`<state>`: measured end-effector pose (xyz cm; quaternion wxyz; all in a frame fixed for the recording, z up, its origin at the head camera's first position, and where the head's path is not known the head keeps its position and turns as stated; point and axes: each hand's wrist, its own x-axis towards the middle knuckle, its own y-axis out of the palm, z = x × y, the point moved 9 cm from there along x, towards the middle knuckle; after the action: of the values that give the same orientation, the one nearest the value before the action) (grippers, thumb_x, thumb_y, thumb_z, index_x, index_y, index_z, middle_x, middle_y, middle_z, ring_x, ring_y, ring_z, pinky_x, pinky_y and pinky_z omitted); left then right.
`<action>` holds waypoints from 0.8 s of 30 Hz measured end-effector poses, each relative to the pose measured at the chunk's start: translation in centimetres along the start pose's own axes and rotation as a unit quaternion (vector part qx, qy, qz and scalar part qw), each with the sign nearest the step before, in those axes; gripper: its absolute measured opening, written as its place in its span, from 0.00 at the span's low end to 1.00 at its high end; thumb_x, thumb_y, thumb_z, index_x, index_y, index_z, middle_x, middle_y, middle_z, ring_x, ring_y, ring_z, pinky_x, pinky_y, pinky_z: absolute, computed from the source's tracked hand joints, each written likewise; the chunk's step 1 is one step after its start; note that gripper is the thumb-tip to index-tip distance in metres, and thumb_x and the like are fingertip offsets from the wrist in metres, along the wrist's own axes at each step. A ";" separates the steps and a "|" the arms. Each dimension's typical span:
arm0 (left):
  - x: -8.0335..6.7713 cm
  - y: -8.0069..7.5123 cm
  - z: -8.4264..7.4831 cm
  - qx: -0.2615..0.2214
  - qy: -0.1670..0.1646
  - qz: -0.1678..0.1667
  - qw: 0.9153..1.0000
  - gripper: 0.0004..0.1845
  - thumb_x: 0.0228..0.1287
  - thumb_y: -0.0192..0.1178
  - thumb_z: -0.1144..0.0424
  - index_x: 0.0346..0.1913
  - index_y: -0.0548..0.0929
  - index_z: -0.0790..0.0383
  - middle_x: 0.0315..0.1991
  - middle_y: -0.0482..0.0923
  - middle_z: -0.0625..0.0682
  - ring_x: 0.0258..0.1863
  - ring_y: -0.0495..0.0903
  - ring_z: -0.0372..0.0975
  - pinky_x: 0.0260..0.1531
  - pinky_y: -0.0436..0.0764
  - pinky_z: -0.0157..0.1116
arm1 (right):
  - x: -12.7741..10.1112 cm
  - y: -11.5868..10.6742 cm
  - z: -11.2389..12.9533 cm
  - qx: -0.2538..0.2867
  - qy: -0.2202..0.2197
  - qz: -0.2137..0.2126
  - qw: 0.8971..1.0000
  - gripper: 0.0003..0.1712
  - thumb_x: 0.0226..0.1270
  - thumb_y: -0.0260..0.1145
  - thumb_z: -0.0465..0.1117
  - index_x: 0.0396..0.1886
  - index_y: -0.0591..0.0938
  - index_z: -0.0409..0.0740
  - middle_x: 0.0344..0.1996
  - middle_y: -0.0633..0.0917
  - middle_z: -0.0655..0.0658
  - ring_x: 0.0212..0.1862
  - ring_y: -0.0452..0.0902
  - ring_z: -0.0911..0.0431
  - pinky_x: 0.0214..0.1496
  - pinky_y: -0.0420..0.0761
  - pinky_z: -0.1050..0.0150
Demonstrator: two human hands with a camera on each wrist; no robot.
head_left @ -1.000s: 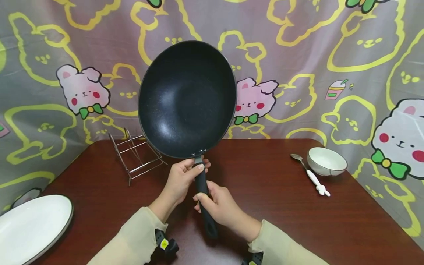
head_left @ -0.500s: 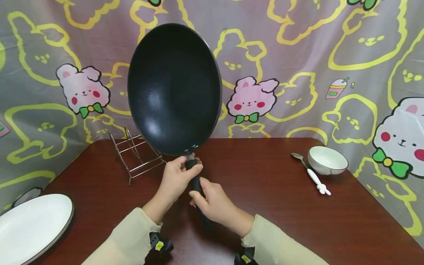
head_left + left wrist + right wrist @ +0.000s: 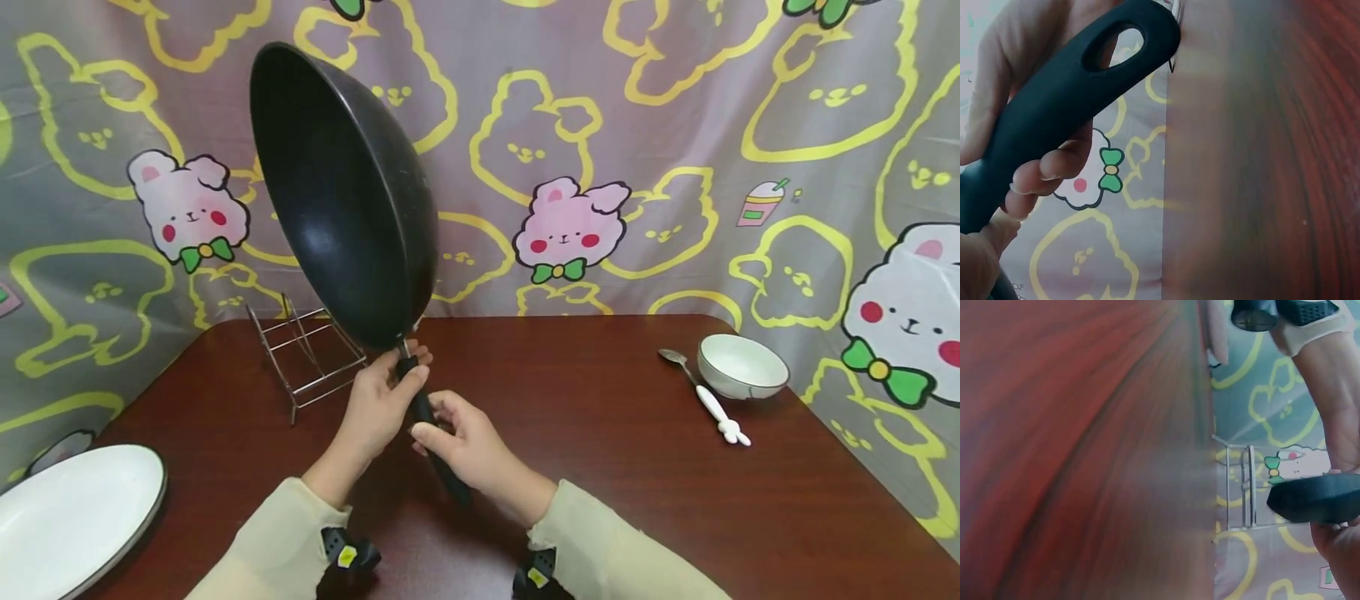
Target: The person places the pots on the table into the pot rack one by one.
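A black wok [image 3: 341,192] stands raised over the table in the head view, bowl up and handle down, its dark inside turned to the left and part of its outer wall showing. My left hand [image 3: 375,408] grips the top of the black handle [image 3: 425,408], just under the bowl. Lower down, my right hand [image 3: 472,442] holds the same handle, thumb across its front. The handle's end with its hanging hole [image 3: 1079,75] fills the left wrist view, fingers curled beneath it. In the right wrist view, the handle's tip [image 3: 1310,500] points left.
Behind the left hand stands a metal wire rack [image 3: 327,385], partly overlapped by the wok. A white oval plate [image 3: 75,517] lies at the left. A white bowl [image 3: 742,367] and a spoon with a white handle [image 3: 712,404] are at the right. A patterned curtain [image 3: 487,125] hangs behind the table.
The wok has shifted left and up and turned about its handle, so its inside, which faced me, now faces left. Both hands have moved left with it and stay on the handle.
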<state>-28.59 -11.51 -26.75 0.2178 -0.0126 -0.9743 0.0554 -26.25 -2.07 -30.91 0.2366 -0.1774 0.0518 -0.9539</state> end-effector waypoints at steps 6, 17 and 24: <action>0.0 -1.0 0.0 0.015 0.007 -0.018 1.000 0.21 0.62 0.53 0.76 0.59 0.67 0.78 0.54 0.73 0.69 0.55 0.74 0.54 0.50 0.75 0.29 | 0.9 0.9 -0.7 0.135 0.024 0.016 0.990 0.12 0.64 0.57 0.28 0.45 0.67 0.27 0.32 0.77 0.46 0.33 0.78 0.60 0.41 0.80 0.66; -0.2 -3.1 -0.1 -0.001 0.016 -0.046 0.999 0.21 0.63 0.49 0.77 0.59 0.66 0.80 0.55 0.71 0.71 0.52 0.77 0.41 0.48 0.75 0.27 | 2.2 2.7 -0.8 0.192 0.037 0.021 0.980 0.12 0.63 0.56 0.26 0.44 0.65 0.25 0.32 0.77 0.49 0.31 0.76 0.62 0.38 0.79 0.68; -0.4 -4.1 0.7 -0.014 -0.007 -0.062 0.998 0.21 0.64 0.49 0.75 0.60 0.65 0.78 0.57 0.70 0.69 0.49 0.77 0.28 0.48 0.75 0.26 | 2.8 3.3 -1.2 0.163 0.031 0.012 0.986 0.12 0.62 0.58 0.26 0.43 0.67 0.26 0.32 0.78 0.42 0.30 0.75 0.62 0.37 0.79 0.68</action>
<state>-28.55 -15.65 -27.13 0.2141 0.0455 -0.9753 0.0286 -27.56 -6.29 -31.74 0.2722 -0.1060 -0.0951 -0.9516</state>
